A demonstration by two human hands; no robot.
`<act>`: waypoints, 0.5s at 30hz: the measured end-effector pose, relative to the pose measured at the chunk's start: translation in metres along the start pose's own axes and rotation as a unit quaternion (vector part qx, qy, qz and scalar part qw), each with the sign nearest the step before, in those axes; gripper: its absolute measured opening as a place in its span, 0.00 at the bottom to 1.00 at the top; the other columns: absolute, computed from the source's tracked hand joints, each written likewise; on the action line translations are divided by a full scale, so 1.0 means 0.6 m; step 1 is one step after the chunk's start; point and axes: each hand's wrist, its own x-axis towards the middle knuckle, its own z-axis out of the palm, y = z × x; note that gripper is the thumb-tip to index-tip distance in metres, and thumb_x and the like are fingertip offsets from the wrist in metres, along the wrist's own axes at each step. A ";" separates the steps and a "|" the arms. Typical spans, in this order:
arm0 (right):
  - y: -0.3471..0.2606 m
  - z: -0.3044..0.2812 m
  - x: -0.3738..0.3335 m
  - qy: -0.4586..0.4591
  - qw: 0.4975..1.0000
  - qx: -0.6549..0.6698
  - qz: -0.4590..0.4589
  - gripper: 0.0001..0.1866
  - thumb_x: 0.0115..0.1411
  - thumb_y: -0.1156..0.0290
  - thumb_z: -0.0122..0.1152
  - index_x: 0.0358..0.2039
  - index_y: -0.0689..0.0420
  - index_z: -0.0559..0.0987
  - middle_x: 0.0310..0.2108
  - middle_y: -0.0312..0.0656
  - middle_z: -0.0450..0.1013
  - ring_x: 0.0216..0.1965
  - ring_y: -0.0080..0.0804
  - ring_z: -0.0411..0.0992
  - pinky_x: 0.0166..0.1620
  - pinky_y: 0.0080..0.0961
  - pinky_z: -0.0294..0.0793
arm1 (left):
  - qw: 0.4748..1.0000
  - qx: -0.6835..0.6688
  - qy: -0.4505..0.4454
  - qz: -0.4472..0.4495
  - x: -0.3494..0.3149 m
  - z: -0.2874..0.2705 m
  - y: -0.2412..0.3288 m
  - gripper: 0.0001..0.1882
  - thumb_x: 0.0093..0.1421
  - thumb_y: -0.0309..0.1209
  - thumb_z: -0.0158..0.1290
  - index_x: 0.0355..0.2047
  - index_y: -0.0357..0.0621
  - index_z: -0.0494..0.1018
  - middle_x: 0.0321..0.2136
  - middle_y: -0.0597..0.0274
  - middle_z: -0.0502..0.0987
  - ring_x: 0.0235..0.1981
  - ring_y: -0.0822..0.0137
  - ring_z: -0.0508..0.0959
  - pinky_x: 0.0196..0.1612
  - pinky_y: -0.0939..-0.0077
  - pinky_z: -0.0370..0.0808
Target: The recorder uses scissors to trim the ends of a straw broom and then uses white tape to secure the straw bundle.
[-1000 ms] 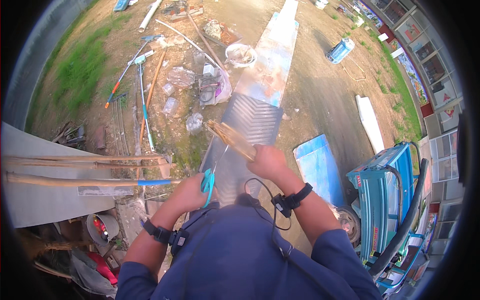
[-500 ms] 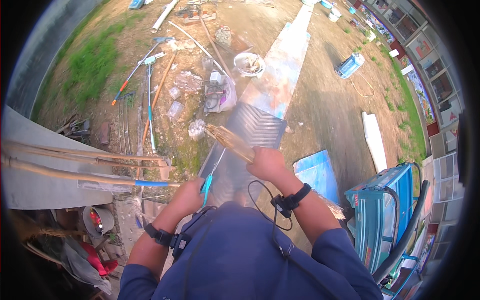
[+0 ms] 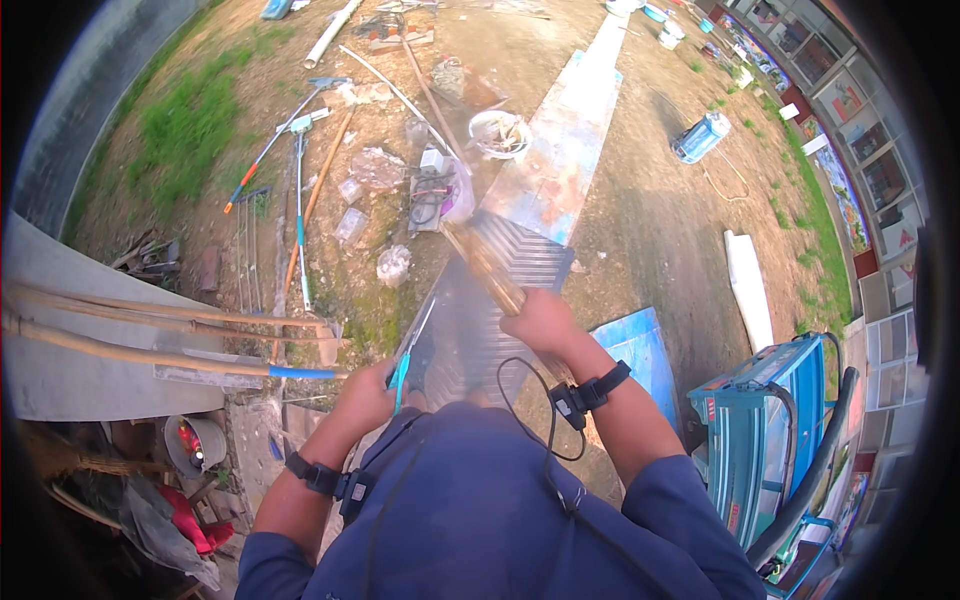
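Note:
My right hand (image 3: 543,322) is closed round a tan bundle of dry stalks (image 3: 485,268), which slants up and to the left over a dark ribbed mat (image 3: 535,255). The bundle's far end is smeared by motion. Lower and to the left, my left hand (image 3: 367,397) grips a pair of teal-handled scissors (image 3: 401,378); their thin blade points up and away, apart from the bundle. My fingers hide part of the handle. A long pole with a blue band (image 3: 300,372) ends just left of this hand.
Beyond the mat runs a pale board (image 3: 560,140), with a white basin (image 3: 499,134) of light scraps beside it. Long-handled tools (image 3: 301,215) and plastic litter lie at left. A blue sheet (image 3: 638,355) and a blue cart (image 3: 765,430) stand at right.
The bundle in my right hand has swung to the right and tilts more steeply; its frayed rear end no longer shows behind my forearm. My left hand has shifted slightly left and down with the scissors.

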 end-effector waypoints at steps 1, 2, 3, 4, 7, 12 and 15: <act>0.004 -0.006 0.004 0.002 1.000 0.019 0.005 0.24 0.47 0.56 0.65 0.42 0.56 0.83 0.32 0.55 0.80 0.36 0.52 0.80 0.41 0.40 0.78 | 1.000 -0.018 0.000 0.001 0.000 -0.001 -0.007 0.17 0.55 0.40 0.62 0.35 0.37 0.75 0.29 0.40 0.79 0.33 0.40 0.79 0.37 0.54 0.76; 0.009 -0.007 0.004 0.001 1.000 0.019 0.008 0.24 0.47 0.56 0.65 0.42 0.56 0.83 0.32 0.55 0.80 0.36 0.52 0.80 0.41 0.40 0.78 | 1.000 -0.018 -0.003 0.001 -0.002 -0.005 0.003 0.17 0.55 0.40 0.62 0.35 0.37 0.75 0.29 0.40 0.79 0.33 0.40 0.79 0.37 0.54 0.76; 0.014 -0.008 0.004 -0.009 1.000 0.028 0.006 0.24 0.47 0.56 0.65 0.42 0.57 0.83 0.31 0.56 0.80 0.34 0.53 0.80 0.40 0.40 0.78 | 0.999 0.027 -0.024 -0.006 -0.005 -0.017 0.024 0.19 0.55 0.40 0.62 0.36 0.37 0.74 0.30 0.39 0.79 0.33 0.40 0.80 0.37 0.54 0.76; 0.016 -0.009 0.005 -0.019 0.999 0.037 0.004 0.25 0.47 0.56 0.65 0.42 0.58 0.83 0.29 0.57 0.80 0.33 0.53 0.80 0.39 0.40 0.79 | 0.996 0.072 -0.045 -0.013 -0.005 -0.025 0.041 0.20 0.55 0.40 0.62 0.37 0.36 0.74 0.31 0.39 0.79 0.34 0.40 0.80 0.38 0.54 0.75; -0.008 -0.019 -0.013 -0.054 0.996 0.065 0.016 0.24 0.47 0.56 0.65 0.42 0.60 0.82 0.31 0.58 0.79 0.35 0.53 0.79 0.41 0.41 0.78 | 0.998 0.015 -0.063 0.012 -0.001 -0.036 0.061 0.20 0.54 0.39 0.60 0.41 0.35 0.74 0.31 0.40 0.80 0.35 0.39 0.80 0.40 0.54 0.75; 0.005 -0.006 -0.015 -0.074 0.994 0.057 -0.056 0.24 0.47 0.57 0.65 0.42 0.60 0.82 0.33 0.58 0.79 0.37 0.53 0.79 0.43 0.41 0.77 | 0.994 0.055 -0.092 0.030 0.017 -0.058 0.094 0.23 0.53 0.35 0.58 0.48 0.36 0.72 0.35 0.39 0.80 0.40 0.39 0.79 0.44 0.54 0.76; -0.001 -0.012 -0.023 -0.095 0.989 0.069 -0.088 0.23 0.47 0.58 0.65 0.41 0.58 0.81 0.34 0.57 0.79 0.37 0.53 0.79 0.44 0.41 0.76 | 0.991 0.063 -0.109 0.039 0.018 -0.070 0.105 0.25 0.53 0.33 0.57 0.50 0.36 0.70 0.38 0.37 0.79 0.42 0.38 0.79 0.46 0.54 0.75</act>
